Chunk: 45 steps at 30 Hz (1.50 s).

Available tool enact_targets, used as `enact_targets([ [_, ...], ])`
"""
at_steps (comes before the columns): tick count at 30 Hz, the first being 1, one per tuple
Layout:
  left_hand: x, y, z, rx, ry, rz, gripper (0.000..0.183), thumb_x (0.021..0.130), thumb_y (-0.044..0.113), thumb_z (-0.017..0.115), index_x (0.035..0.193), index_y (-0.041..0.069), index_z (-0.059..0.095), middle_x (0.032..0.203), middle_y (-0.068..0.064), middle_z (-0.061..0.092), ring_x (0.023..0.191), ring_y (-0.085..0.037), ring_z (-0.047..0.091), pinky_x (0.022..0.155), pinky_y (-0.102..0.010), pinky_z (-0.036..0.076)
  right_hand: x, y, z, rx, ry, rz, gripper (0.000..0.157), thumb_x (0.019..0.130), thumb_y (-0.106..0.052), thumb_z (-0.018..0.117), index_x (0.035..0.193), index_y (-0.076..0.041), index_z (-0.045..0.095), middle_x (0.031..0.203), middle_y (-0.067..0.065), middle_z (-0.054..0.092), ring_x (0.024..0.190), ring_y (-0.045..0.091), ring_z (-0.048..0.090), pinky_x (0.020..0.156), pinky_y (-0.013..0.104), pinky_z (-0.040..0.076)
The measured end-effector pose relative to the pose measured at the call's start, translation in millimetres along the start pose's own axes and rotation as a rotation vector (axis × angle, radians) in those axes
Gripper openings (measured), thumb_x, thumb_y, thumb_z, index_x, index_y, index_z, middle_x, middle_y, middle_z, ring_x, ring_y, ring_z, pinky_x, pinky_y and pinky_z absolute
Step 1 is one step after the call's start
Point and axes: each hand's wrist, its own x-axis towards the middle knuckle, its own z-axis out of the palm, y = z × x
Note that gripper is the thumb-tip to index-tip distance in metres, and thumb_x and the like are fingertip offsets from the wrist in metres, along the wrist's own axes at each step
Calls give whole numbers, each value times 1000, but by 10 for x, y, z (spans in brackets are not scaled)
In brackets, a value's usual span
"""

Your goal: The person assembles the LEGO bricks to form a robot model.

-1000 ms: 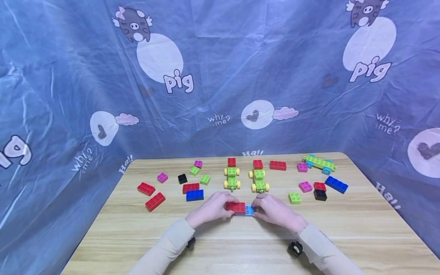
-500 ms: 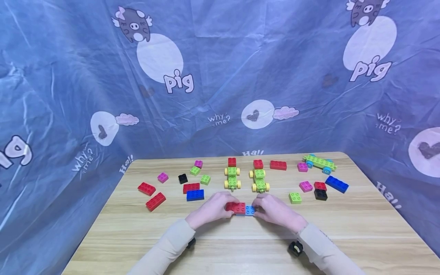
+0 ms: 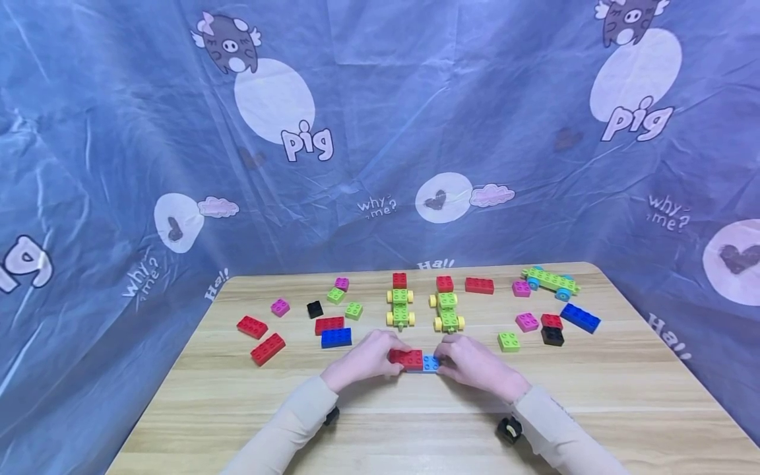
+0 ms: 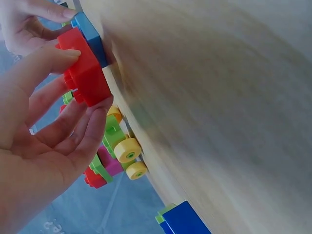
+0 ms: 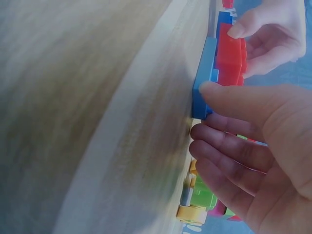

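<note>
My left hand [image 3: 371, 355] grips a red building brick [image 3: 410, 358] between thumb and fingers. The red brick sits on the left part of a light blue brick [image 3: 430, 364], overhanging it on the left. Studs show on the blue brick's right part. My right hand [image 3: 477, 364] pinches that right end, its thumb on the near side in the right wrist view. There the blue brick [image 5: 204, 78] rests on the table beneath the red brick [image 5: 229, 56]. In the left wrist view the thumb lies on the side of the red brick [image 4: 85, 68]. My fingers hide both outer ends.
Two green wheeled vehicles [image 3: 400, 307] [image 3: 448, 311] with red bricks behind stand beyond my hands. To the left lie loose red, green, pink and black bricks and a blue brick [image 3: 336, 338]. More bricks and a blue-wheeled green base [image 3: 551, 280] are at the right.
</note>
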Motion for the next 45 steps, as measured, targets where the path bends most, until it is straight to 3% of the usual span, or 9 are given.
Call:
enact_targets([
  [9,4,29,12,61,24,40,39,75,15,73,114,14,68,102,0,71,81,-2,56,63,-9,43,-12,-4,19,5,23,-1,18,75,-18,75,91,-11,70,87,-1,67,78,8,62,71,20,55],
  [19,-4,-10,10,26,8,21,39,77,18,73,115,14,66,106,3,69,87,-3,57,74,-13,46,9,-24,-5,-3,0,8,17,77,-19,74,92,-11,70,88,-1,67,78,8,63,71,20,55],
  [26,-52,-49,-4,39,7,2,37,79,24,73,114,14,66,101,3,68,84,-5,56,74,-14,46,16,-11,1,-5,-1,-3,18,76,-18,75,92,-9,70,88,1,67,77,9,63,69,20,55],
  [32,-123,-78,-48,52,9,3,37,80,24,72,114,10,66,106,-1,68,94,-10,61,84,-21,50,6,-19,-13,-15,-6,1,19,76,-20,74,93,-11,70,88,0,68,77,8,63,69,19,55],
  [38,-159,-123,-45,50,10,-13,37,80,25,73,113,10,66,103,0,69,93,-10,61,82,-21,51,-2,-1,-17,-18,-13,-10,19,77,-22,74,93,-12,69,88,-1,67,76,6,62,69,19,54],
  [45,-183,-124,-47,43,29,2,36,80,24,72,112,9,66,101,-1,69,91,-11,63,80,-20,51,57,159,-215,-40,100,-22,21,80,-21,70,96,-7,69,90,3,69,82,14,64,76,29,56],
])
